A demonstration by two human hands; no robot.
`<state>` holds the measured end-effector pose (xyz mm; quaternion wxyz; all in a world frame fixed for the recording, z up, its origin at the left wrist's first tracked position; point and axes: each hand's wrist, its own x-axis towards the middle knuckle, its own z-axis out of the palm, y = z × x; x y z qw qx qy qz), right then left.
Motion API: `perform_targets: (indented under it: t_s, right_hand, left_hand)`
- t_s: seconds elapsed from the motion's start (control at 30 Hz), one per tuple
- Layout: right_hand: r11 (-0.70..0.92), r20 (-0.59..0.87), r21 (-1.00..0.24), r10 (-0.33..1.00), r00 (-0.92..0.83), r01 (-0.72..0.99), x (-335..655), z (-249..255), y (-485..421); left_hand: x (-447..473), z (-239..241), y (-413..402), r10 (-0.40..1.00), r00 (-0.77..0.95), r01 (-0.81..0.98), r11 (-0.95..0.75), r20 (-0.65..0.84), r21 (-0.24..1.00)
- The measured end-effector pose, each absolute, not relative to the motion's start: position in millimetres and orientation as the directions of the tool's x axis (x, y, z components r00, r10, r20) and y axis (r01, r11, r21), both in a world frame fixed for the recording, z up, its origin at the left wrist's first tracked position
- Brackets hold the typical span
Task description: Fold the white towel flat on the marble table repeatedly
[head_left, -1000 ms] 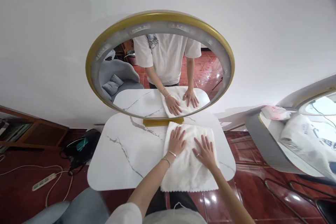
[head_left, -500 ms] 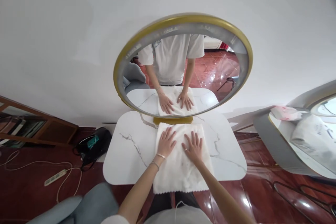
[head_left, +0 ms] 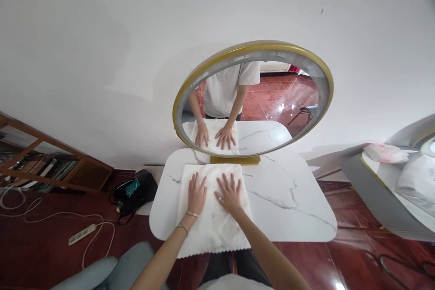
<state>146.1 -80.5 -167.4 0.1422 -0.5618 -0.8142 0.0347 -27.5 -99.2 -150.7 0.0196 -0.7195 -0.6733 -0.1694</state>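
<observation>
A white cloth [head_left: 217, 231] with scalloped edges lies spread on the left half of the white marble-patterned table [head_left: 292, 222], its near edge hanging past the table's front. My left hand [head_left: 197, 195] rests flat on the cloth's upper left, fingers stretched forward. On the upper right of the cloth, my right hand [head_left: 230, 194] lies palm down with its fingers spread. Behind both hands stands a round gold-rimmed mirror [head_left: 251, 104], reflecting the cloth and my arms.
To the right is another table [head_left: 374, 186] bearing a tissue pack [head_left: 385, 152] and a white bag [head_left: 418, 181]. A black bag [head_left: 136, 192], a power strip [head_left: 82, 234] with cables and a wooden bookcase [head_left: 50, 158] are on the left. A grey-blue chair [head_left: 125, 267] stands near me.
Both hands have slid left across the table together with the cloth, from the middle to the left half. The view has shifted slightly.
</observation>
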Motion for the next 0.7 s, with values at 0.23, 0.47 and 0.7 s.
perform_targets:
  t_s: [0.23,0.47,0.7]
  right_hand:
    - [0.216,0.187,-0.125,0.964,-0.191,0.968,249,-167,-89]
    - [0.141,0.189,-0.070,0.974,-0.126,0.988,330,-169,-92]
    - [0.127,0.199,-0.096,0.974,-0.106,0.987,294,-170,-102]
  left_hand:
    - [74,-159,-189,0.939,0.269,0.893,-0.327,0.215,0.309]
    - [99,-143,-164,0.815,0.558,0.723,-0.571,0.158,0.389]
    - [70,-136,-170,0.815,0.556,0.740,-0.576,0.166,0.347]
